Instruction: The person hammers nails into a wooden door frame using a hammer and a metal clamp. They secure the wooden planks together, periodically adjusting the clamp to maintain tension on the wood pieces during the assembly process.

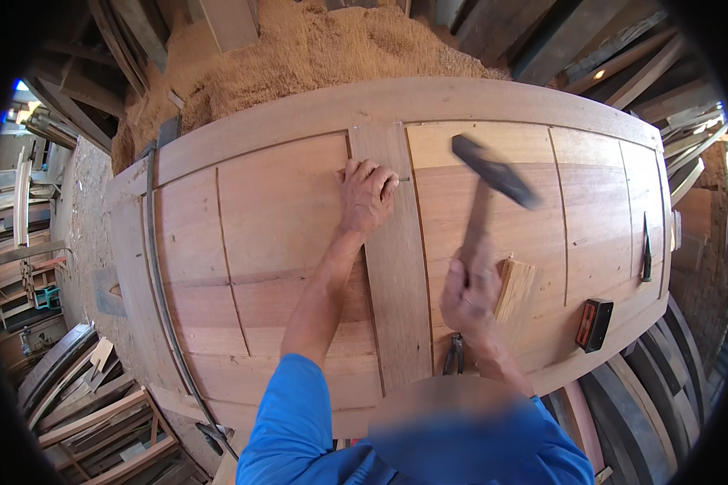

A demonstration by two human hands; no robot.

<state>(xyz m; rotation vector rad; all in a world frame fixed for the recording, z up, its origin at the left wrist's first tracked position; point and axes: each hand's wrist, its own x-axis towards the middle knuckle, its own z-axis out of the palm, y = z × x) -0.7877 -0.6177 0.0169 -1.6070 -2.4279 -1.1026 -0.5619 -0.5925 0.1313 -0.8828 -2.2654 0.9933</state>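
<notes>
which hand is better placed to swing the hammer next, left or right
Likely the right hand: its grip is closed around the hammer, apparently raised. The left hand is at the central wooden strip, fingers by a thin pin.

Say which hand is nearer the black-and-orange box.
Right. The right hand, gripping the hammer, is left of the box; the left hand is farther left, at the middle rail.

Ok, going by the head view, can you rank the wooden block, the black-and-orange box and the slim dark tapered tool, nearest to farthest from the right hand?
1. Wooden block: just right of the right hand.
2. Black-and-orange box: farther right, toward the near edge of the panelled wooden door.
3. Slim dark tapered tool: farthest, by the door's right end.
</notes>
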